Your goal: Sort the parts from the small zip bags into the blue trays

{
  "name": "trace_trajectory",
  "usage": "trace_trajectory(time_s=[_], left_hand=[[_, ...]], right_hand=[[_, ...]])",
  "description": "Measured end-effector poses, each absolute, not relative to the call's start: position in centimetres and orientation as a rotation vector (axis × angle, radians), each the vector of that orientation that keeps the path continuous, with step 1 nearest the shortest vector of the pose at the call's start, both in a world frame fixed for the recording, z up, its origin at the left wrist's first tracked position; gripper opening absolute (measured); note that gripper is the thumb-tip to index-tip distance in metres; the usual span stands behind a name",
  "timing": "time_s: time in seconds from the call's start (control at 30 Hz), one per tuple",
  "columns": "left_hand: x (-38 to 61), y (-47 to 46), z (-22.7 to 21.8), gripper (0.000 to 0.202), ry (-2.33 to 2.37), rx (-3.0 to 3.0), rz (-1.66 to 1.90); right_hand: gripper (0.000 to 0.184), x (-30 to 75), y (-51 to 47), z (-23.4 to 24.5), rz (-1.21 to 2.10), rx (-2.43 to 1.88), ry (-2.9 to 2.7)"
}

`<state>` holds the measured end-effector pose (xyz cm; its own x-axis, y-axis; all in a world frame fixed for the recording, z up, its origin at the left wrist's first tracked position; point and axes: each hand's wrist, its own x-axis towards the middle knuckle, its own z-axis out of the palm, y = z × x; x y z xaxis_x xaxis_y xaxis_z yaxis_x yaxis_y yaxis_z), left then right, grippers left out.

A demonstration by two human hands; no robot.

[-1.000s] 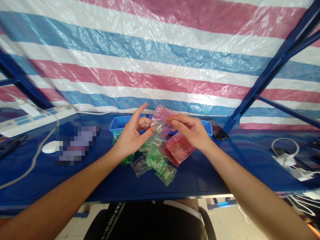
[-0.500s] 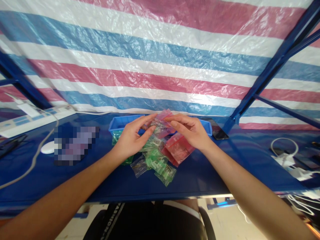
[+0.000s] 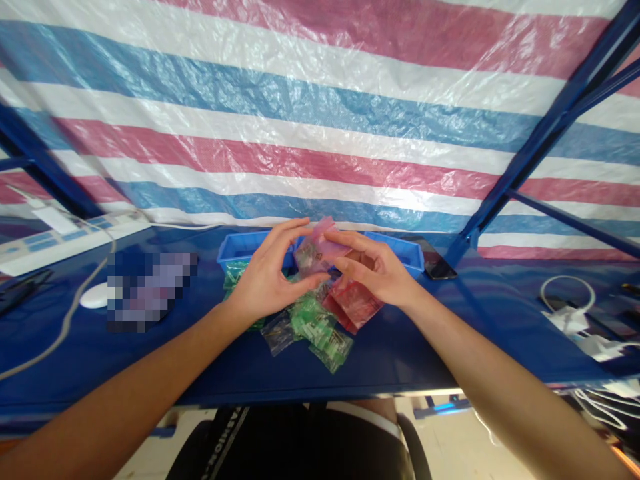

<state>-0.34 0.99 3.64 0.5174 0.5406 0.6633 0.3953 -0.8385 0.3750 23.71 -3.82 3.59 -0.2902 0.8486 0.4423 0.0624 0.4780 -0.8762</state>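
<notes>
A pink-tinted clear plastic bag [image 3: 323, 245] with small pieces inside is held up over the pile. My right hand [image 3: 377, 270] pinches its right side between thumb and fingers. On the bag's left, my left hand [image 3: 270, 277] has its fingers stretched out and its thumb spread apart; whether the fingertips touch the bag is unclear. Under my right hand lie red zip bags [image 3: 356, 308]. Green-tinted bags [image 3: 315, 319] holding small metal-looking parts lie in front, next to a clear bag [image 3: 278, 333]. More green bags [image 3: 234, 273] are partly hidden behind my left hand.
Blue plastic bins [image 3: 239, 249] stand behind the pile, partly covered by my hands. A dark phone [image 3: 436, 260] lies to the right, with white cables and chargers [image 3: 570, 317] farther along. At left are a white mouse [image 3: 95, 296] and a power strip [image 3: 75, 245]. Striped sheeting [image 3: 320, 120] hangs behind.
The pink bag has turned and shifted slightly between my hands. My left hand has opened wider, its thumb moving right and down. My right hand has moved slightly left.
</notes>
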Motion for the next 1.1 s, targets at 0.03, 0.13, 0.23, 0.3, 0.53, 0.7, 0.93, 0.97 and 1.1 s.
trace_trajectory(time_s=[0.03, 0.13, 0.23, 0.3, 0.53, 0.7, 0.93, 0.97, 1.1], left_hand=[[-0.3, 1.0, 3.6, 0.064, 0.791, 2.57, 1.22], [-0.2, 1.1, 3.4, 0.052, 0.767, 2.533, 1.19], [-0.2, 1.2, 3.0, 0.047, 0.783, 2.478, 1.203], [-0.2, 1.3, 2.8, 0.047, 0.767, 2.441, 1.213], [-0.3, 1.8, 2.6, 0.037, 0.677, 2.374, 1.199], [-0.5, 1.7, 2.8, 0.028, 0.727, 2.368, 1.23], [-2.7, 4.1, 4.3, 0.031, 0.898, 2.537, 1.214], [-3.3, 4.7, 4.3, 0.03, 0.94, 2.569, 1.187], [-5.0, 6.2, 4.0, 0.031, 0.984, 2.645, 1.147]], right_hand=[[0.052, 23.7, -3.9, 3.6, 0.983, -0.772, -1.688], [0.054, 23.6, -4.0, 3.6, 1.064, -0.704, -1.678], [0.058, 23.6, -4.1, 3.7, 1.121, -0.684, -1.673], [0.062, 23.6, -4.1, 3.7, 1.141, -0.689, -1.679], [0.068, 23.9, -4.0, 3.8, 1.156, -0.682, -1.693], [0.07, 24.4, -3.8, 3.9, 1.152, -0.72, -1.675], [0.063, 24.5, -3.1, 3.9, 1.062, -0.695, -1.65], [0.062, 24.5, -3.0, 3.8, 1.067, -0.695, -1.65], [0.058, 24.4, -2.6, 3.3, 1.05, -0.74, -1.637]])
